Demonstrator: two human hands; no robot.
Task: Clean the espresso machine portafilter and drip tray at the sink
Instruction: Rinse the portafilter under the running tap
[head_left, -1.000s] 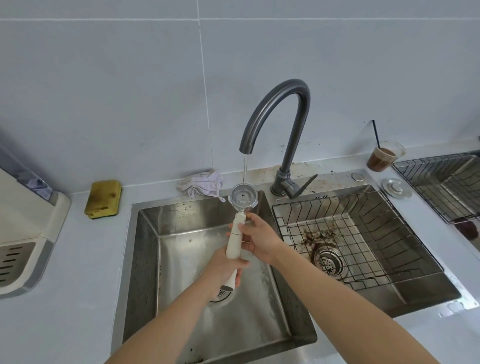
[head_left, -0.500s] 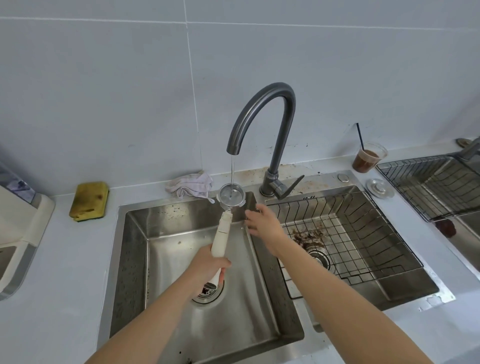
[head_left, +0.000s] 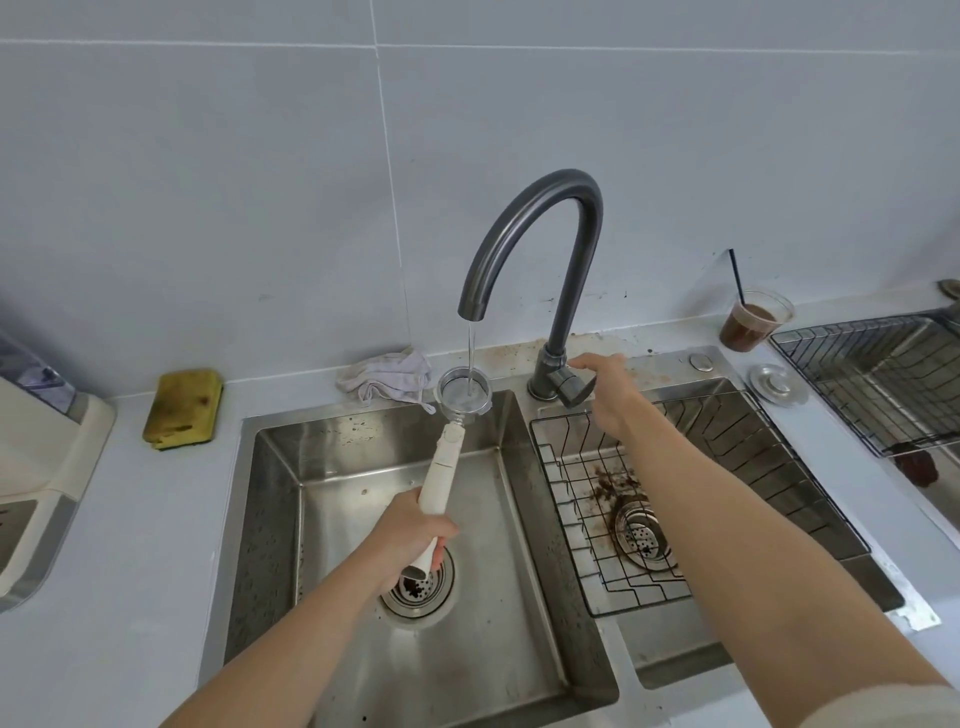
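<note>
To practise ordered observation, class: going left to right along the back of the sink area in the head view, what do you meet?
White appliance → yellow sponge → crumpled cloth → portafilter → tap base → cup of brown drink.

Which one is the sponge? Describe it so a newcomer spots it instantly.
Start at the double sink under the grey tap. On the counter left of it lies the sponge. It is a flat, stained yellow block, unlike the crumpled white cloth nearer the tap.
</note>
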